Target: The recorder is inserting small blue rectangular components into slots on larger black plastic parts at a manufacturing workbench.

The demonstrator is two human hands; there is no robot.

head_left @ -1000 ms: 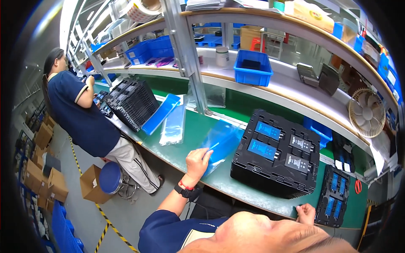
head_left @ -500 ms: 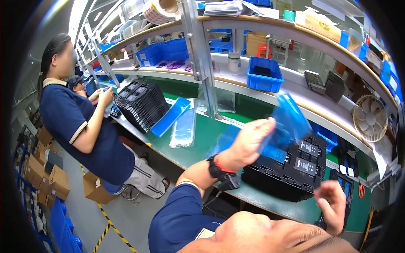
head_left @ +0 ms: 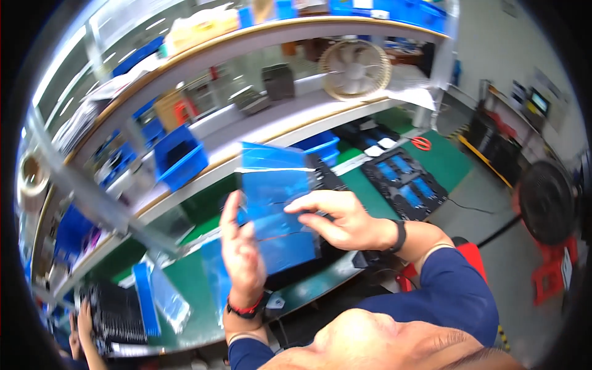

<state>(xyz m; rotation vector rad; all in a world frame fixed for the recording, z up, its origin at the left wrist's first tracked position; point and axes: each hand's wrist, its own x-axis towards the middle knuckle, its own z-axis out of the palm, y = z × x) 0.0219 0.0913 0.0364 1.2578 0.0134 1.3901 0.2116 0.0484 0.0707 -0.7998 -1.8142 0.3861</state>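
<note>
Several translucent blue plastic film sheets [head_left: 277, 246] are held up in front of me, overlapping, over a black tray stack [head_left: 330, 176] that they mostly hide. My left hand [head_left: 245, 259] grips them at their left edge, its fingers pointing up; part of the grip is hidden. From the right, my right hand [head_left: 345, 219] reaches across, its thumb and forefinger closed at the sheets' surface. Beyond my right hand lies a flat black tray [head_left: 404, 185] with blue-covered pieces in it. More blue film [head_left: 214, 271] rests on the bench left of my left hand.
On the green bench [head_left: 200, 314] lie a blue strip [head_left: 147, 302] and clear bags [head_left: 169, 299]. A co-worker's hands [head_left: 85, 324] touch a black stack [head_left: 117, 308] at left. Red scissors [head_left: 421, 143] lie far right. A shelf holds a blue bin [head_left: 180, 159] and fan [head_left: 355, 69].
My view has swung to the right. The blue sheets are now held upright before me, and my right hand has come from the bench's near side to touch them.
</note>
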